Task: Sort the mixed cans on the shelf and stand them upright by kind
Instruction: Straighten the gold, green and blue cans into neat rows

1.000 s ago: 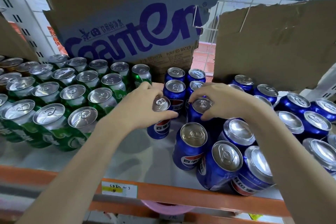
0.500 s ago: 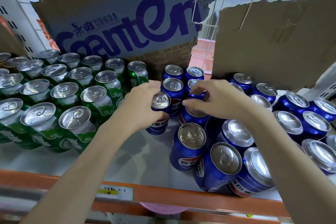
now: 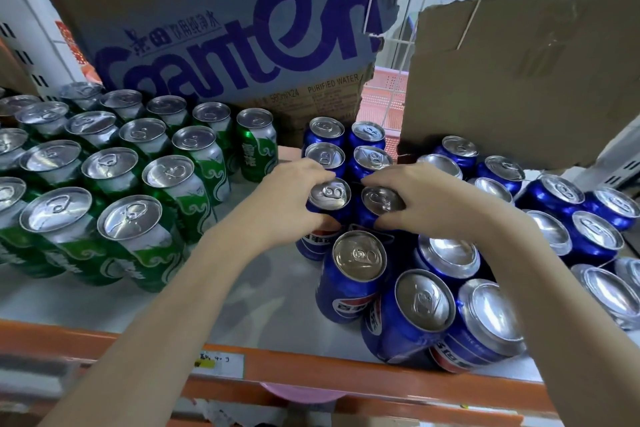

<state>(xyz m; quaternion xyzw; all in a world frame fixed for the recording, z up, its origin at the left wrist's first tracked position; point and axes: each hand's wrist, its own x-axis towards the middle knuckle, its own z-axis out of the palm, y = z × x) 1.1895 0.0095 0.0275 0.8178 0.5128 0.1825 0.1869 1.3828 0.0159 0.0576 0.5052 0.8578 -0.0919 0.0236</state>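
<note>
left hand (image 3: 287,204) fingers curled round upright blue aluminium cola can (image 3: 323,215) | right hand (image 3: 426,201) gripping second blue cola can (image 3: 379,206) touching beside it | both just in front of purple-lettered cardboard water box (image 3: 235,35) | green aluminium cans (image 3: 138,184) left of box front

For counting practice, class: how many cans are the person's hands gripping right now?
2. The left hand grips the left blue can; the right hand grips the right blue can beside it. Palms could hide more.

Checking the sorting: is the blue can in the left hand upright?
Upright: the blue can shows its silver lid facing up, gripped by the left hand.
</note>
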